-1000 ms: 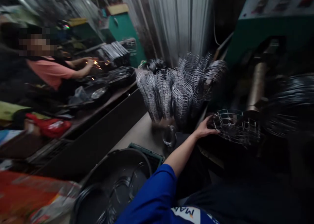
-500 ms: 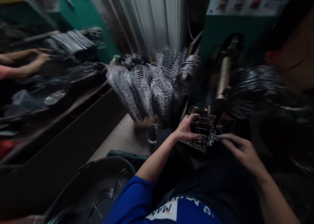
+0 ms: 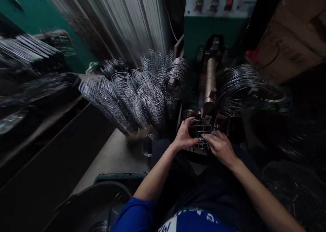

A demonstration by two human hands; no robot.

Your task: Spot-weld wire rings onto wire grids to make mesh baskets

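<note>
Both hands gripped a small round silver wire cage (image 3: 202,130) set at the foot of the brass-coloured cylinder (image 3: 210,86) of the green machine (image 3: 203,35): left hand (image 3: 183,137) with fingers curled round its left rim, right hand (image 3: 221,147) with fingers laid across its front edge. Leaning stacks of silver wire rings (image 3: 132,96) crowded close on the left and a dark wire coil (image 3: 241,89) on the right, leaving only a narrow gap around the cage. The grey worktop (image 3: 114,157) lay bare nearer the person's left arm.

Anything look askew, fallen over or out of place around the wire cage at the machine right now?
Mostly no. Both hands, left hand and right hand, grip the wire cage under the brass-coloured cylinder. The stacks of wire cages on the bench lean steeply leftward, and one small wire ring sits apart at their base.
</note>
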